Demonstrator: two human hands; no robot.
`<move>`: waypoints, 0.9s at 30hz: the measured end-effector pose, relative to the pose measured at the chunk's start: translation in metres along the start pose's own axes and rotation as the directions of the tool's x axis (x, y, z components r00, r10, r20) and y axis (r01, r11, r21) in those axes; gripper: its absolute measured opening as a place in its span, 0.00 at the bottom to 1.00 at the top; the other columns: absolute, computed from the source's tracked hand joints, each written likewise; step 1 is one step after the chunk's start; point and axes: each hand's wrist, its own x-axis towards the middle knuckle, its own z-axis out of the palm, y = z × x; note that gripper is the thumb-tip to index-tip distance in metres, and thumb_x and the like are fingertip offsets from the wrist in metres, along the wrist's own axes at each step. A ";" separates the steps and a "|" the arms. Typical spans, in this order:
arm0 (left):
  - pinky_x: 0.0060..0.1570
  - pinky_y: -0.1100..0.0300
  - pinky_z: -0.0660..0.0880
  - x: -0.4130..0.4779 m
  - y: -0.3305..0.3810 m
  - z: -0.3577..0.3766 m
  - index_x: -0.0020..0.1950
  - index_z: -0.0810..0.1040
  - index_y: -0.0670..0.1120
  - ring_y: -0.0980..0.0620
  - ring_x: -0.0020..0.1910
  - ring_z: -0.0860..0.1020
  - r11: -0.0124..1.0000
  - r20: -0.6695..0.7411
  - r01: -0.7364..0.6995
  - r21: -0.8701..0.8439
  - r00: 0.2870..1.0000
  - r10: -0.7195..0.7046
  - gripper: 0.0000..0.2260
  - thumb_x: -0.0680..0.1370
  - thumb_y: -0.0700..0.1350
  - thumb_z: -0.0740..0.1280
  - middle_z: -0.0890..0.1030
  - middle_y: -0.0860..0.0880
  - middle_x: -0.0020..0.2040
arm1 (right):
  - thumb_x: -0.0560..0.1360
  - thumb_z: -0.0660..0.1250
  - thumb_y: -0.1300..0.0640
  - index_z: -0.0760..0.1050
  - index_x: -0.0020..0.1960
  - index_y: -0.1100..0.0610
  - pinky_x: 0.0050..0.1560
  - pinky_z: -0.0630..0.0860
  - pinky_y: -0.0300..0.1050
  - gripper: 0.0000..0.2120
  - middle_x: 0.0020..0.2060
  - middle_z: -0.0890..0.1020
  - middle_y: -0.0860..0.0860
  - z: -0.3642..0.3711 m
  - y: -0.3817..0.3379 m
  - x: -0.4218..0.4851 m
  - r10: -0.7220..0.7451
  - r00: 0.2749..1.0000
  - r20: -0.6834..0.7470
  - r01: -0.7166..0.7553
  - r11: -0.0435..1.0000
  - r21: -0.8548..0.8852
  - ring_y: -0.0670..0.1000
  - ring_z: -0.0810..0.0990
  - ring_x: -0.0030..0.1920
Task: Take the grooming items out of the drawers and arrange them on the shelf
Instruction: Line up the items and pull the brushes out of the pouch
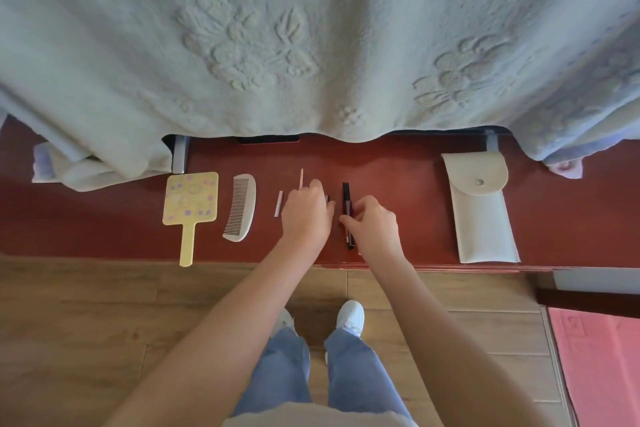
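Observation:
On the dark red shelf (408,184) lie a yellow hand mirror (190,204), a white comb (240,206) and a short pale stick (278,203), in a row from the left. My left hand (306,215) lies curled over a thin pink pencil (301,178), whose tip pokes out beyond the fingers, and over a small dark item (327,198) that is mostly hidden. My right hand (372,224) pinches a black pen-like tube (347,208) lying lengthwise on the shelf. A white snap pouch (481,208) lies flat to the right.
A pale blue embossed blanket (311,38) hangs over the back of the shelf. Below the shelf's front edge is wooden floor (104,322), with my legs and white shoes. A pink mat (602,367) lies at the lower right.

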 end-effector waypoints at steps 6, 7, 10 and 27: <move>0.48 0.55 0.72 0.004 -0.006 0.006 0.55 0.73 0.41 0.44 0.52 0.76 0.990 -0.012 -0.054 0.134 0.998 0.056 0.13 0.78 0.49 0.65 0.81 0.43 0.50 | 0.76 0.66 0.55 0.71 0.57 0.59 0.35 0.70 0.38 0.13 0.46 0.79 0.54 0.007 -0.004 0.004 -0.024 1.000 -0.018 0.023 0.997 -0.076 0.49 0.76 0.39; 0.48 0.55 0.72 0.004 -0.006 0.006 0.54 0.73 0.40 0.44 0.52 0.76 0.989 -0.017 -0.057 0.133 0.998 0.060 0.13 0.78 0.49 0.65 0.80 0.42 0.50 | 0.76 0.67 0.55 0.70 0.57 0.59 0.35 0.70 0.38 0.13 0.47 0.79 0.55 0.008 -0.004 0.005 -0.021 1.000 -0.018 0.019 0.996 -0.085 0.50 0.76 0.39; 0.48 0.55 0.72 0.004 -0.007 0.006 0.53 0.74 0.40 0.44 0.52 0.76 0.990 -0.026 -0.059 0.125 0.998 0.062 0.14 0.77 0.51 0.65 0.80 0.42 0.50 | 0.76 0.67 0.54 0.70 0.56 0.59 0.37 0.71 0.41 0.13 0.47 0.79 0.55 0.009 -0.004 0.006 -0.025 0.999 -0.031 0.022 0.995 -0.096 0.51 0.76 0.39; 0.51 0.56 0.74 -0.008 0.115 0.025 0.56 0.76 0.44 0.50 0.52 0.76 0.877 0.173 -0.202 -0.435 0.938 0.302 0.09 0.78 0.47 0.64 0.79 0.47 0.52 | 0.77 0.63 0.56 0.75 0.57 0.59 0.47 0.72 0.42 0.10 0.51 0.79 0.54 -0.090 0.065 -0.015 0.021 0.929 -0.370 -0.012 1.000 0.028 0.52 0.77 0.48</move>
